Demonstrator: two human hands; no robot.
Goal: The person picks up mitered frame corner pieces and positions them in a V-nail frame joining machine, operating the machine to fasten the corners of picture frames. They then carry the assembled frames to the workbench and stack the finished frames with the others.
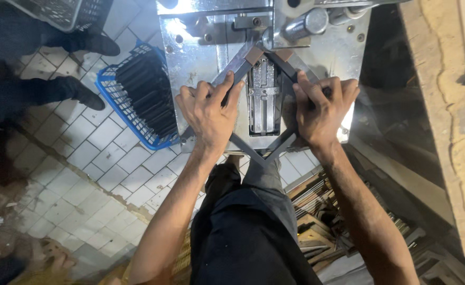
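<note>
Two grey flat metal bars (241,64) pressed on shiny steel machine table (190,47), one under each hand. Left hand (209,108) clamped shut over left bar, fingers curled. Right hand (323,105) likewise closed over right bar. Long axes diagonal, converging far at centre, brown-tipped ends touching. Blue plastic basket (137,97) of dark pieces left.

Shiny metal machine plate (190,58), matt grey strips (237,66)

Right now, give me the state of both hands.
Left hand: closed on the left metal bar.
Right hand: closed on the right metal bar.
</note>
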